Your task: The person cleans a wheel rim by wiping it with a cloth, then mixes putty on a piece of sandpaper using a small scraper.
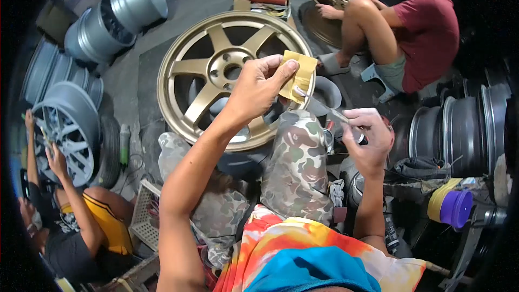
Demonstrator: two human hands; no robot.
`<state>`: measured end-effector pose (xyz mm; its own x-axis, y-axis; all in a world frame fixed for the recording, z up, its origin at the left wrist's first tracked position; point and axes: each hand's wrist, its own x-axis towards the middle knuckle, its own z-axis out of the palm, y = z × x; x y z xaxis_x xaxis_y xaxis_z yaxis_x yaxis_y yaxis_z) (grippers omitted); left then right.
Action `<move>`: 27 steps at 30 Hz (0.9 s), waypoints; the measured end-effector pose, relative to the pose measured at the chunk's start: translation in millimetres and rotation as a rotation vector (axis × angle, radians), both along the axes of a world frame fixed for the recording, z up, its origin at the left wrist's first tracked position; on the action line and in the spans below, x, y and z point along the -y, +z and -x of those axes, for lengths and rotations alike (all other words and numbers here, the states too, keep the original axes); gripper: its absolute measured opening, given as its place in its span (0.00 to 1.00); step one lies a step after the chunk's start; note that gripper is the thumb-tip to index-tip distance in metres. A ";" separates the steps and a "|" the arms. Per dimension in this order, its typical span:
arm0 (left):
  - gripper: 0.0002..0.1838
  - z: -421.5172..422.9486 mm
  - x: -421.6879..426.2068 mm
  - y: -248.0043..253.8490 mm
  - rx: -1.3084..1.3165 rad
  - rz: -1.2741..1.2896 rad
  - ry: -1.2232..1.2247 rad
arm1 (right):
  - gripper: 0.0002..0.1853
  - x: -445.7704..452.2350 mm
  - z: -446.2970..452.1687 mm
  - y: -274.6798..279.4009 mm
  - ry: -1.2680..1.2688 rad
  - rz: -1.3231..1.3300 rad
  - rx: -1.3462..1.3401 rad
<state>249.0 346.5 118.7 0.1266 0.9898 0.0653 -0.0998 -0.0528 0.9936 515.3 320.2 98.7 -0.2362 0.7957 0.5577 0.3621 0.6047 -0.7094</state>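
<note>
My left hand [258,87] pinches a small yellow card [304,71] between thumb and fingers and holds it up in front of the wheel. A dab of pale paste sits near the card's lower edge. My right hand [368,139] is closed round a thin grey spatula [331,111], whose whitish tip is at that lower edge. Beyond my hands, a bronze-gold wheel rim [186,67] lies face up over my feet, and my left forearm and the card cover part of it.
A cardboard box [241,1] with a red roll stands behind the rim. Silver rims [139,0] are stacked at left, dark rims [454,130] at right. One person [427,38] sits back right with another gold rim; another [81,227] works at left. A purple tape roll [457,209] sits at right.
</note>
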 end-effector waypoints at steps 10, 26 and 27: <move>0.19 22.1 26.4 -10.5 0.112 0.096 -0.037 | 0.25 1.4 46.5 -8.3 0.105 -0.068 0.306; 0.16 28.3 25.4 -8.8 0.264 0.010 0.159 | 0.21 2.8 57.9 12.3 0.105 -0.177 0.353; 0.16 29.1 25.3 -6.4 0.188 -0.012 0.215 | 0.21 3.7 56.5 13.4 0.114 -0.176 0.347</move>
<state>219.9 321.2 112.3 -0.1015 0.9917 0.0794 -0.2675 -0.1041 0.9579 458.8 316.5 112.1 -0.5155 0.6530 0.5548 0.4855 0.7561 -0.4389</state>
